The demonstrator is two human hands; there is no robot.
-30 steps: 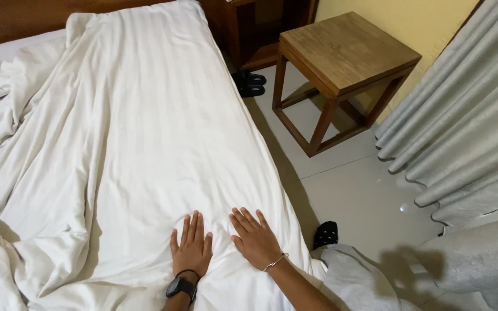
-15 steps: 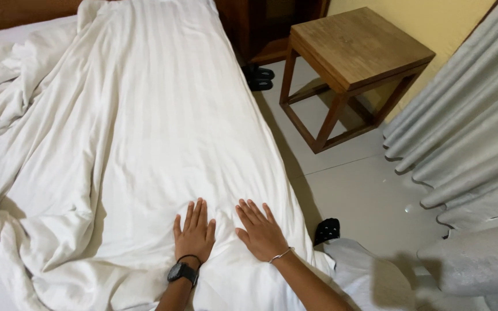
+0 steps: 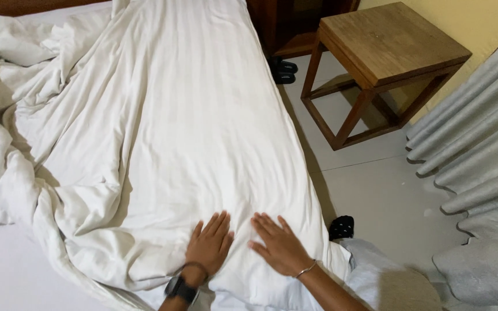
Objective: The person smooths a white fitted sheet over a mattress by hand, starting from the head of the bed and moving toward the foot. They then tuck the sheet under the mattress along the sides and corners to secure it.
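A white striped duvet (image 3: 162, 126) lies spread over the bed, smooth along its right side and bunched into folds at the left. My left hand (image 3: 208, 246), with a black watch at the wrist, rests flat on the duvet near its lower edge, fingers apart. Beside it my right hand (image 3: 278, 245), wearing a thin bracelet, also presses flat on the fabric with fingers spread. Neither hand grips anything.
A wooden side table (image 3: 384, 52) stands on the pale tiled floor to the right of the bed. Dark slippers (image 3: 283, 70) lie by the bed's far corner. Grey curtains (image 3: 479, 144) hang at the right. My dark-socked foot (image 3: 341, 227) shows beside the bed.
Both hands stay flat on the duvet, shifted only slightly. The camera view has drifted, so the bed and side table sit a little further right and higher in the picture.
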